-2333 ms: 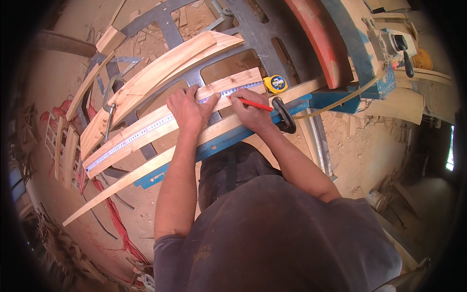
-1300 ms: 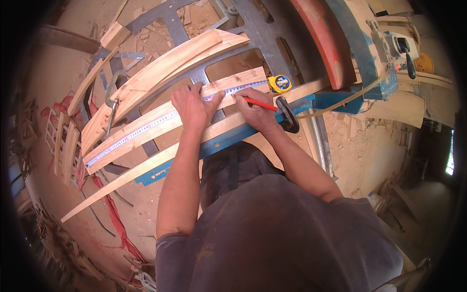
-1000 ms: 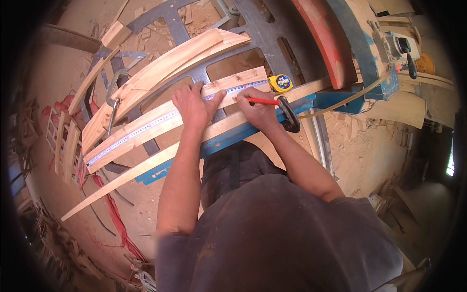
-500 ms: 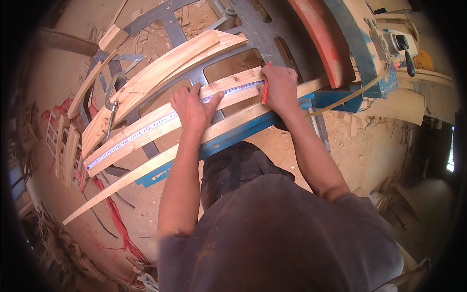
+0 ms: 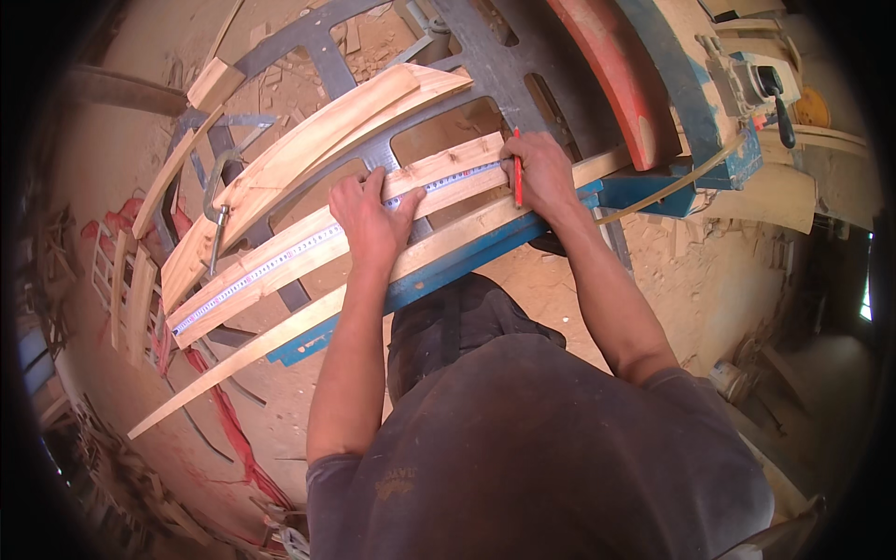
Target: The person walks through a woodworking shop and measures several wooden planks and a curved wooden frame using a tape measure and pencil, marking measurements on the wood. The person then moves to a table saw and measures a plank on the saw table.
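Note:
A pale wooden board [image 5: 457,156] lies slantwise across the metal frame in front of me. Along it runs a white tape measure [image 5: 299,248], stretched from the board's left end toward its right end. My left hand [image 5: 369,222] grips the board near its middle, fingers at the far edge and thumb on the tape. At the right end my right hand [image 5: 543,173] is closed around a red pencil [image 5: 518,173], which stands out on the hand's left side. That hand hides the tape's right end, so I cannot see its case.
Curved boards [image 5: 327,126] lie on the dark metal frame [image 5: 331,61], with a C-clamp [image 5: 217,215] at their left. A long wooden strip [image 5: 233,364] rests along a blue beam [image 5: 439,291] nearest me. To the right are a red curved piece [image 5: 621,84] and a machine with a black handle [image 5: 782,117].
The pencil has tilted from leaning to nearly upright as my right hand shifted slightly right. My left hand keeps its place on the board. The whole view has moved a little.

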Tool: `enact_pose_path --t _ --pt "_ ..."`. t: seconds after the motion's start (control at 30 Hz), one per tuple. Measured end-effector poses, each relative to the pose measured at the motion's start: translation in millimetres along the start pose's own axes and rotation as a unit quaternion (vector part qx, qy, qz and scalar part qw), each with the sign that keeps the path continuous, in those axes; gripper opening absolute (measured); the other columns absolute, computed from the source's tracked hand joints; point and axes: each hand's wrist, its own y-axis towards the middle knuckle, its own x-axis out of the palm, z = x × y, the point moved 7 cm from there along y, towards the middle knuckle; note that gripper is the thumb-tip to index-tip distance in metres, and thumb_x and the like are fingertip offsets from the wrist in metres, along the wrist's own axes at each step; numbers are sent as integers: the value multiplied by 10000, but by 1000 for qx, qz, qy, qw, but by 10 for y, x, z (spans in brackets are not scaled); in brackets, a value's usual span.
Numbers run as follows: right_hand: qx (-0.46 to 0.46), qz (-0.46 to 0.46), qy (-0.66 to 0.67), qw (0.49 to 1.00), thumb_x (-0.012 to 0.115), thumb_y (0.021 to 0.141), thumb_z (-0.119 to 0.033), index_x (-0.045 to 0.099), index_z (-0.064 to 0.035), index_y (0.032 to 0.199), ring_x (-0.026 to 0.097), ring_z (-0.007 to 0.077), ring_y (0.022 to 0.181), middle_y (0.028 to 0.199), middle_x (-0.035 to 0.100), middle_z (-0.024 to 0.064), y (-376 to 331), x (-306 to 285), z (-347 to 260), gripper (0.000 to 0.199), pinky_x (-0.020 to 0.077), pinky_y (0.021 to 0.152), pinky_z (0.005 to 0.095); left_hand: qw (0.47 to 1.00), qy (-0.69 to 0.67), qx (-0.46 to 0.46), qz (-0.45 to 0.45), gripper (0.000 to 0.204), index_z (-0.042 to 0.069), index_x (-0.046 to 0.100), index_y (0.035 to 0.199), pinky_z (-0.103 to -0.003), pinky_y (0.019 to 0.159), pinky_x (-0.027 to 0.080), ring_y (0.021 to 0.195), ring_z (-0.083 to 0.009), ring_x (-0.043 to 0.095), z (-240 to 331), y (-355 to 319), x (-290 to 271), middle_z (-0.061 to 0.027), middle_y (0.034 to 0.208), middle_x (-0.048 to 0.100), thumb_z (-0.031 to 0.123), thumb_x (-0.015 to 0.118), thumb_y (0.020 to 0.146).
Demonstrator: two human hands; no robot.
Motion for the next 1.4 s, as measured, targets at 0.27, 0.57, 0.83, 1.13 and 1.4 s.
enact_pose_path --t 0.27,0.57,0.83,1.13,1.4 --pt "-21 32 10 999 755 791 -59 715 -98 840 628 339 892 847 658 108 4 -18 36 74 520 802 439 999 16 41 -16 671 70 647 1276 -567 1152 333 1333 -436 472 11 -136 -253 -211 1395 557 322 925 719" --pt "-33 13 -47 998 680 826 -109 708 -115 843 631 341 922 871 667 117 -15 55 59 32 516 820 448 983 74 83 -147 842 93 592 1381 -597 1177 316 1331 -436 478 -219 -219 -449 -215 1425 526 233 956 635" --pt "-61 -6 -51 997 707 783 -71 716 -106 867 634 355 889 850 659 120 24 -132 -462 91 525 772 456 976 46 129 -171 845 107 572 1373 -507 1057 429 1139 -395 568 -407 -58 -683 -182 1167 618 167 928 609" --pt "-130 -81 68 986 719 759 -15 749 -83 927 668 344 889 865 694 123 259 463 -1515 184 547 783 408 985 -101 51 -132 665 35 635 1326 -514 1169 395 1347 -409 517 -888 -137 -1577 -223 1391 598 109 883 714" --pt "-104 -185 106 971 713 767 -83 715 -77 816 667 368 852 832 698 152 436 978 -2215 49 552 747 448 941 -195 -273 44 577 -98 600 1397 -388 1022 516 1115 -296 692 -2854 570 -2058 -204 1185 731 173 768 916"
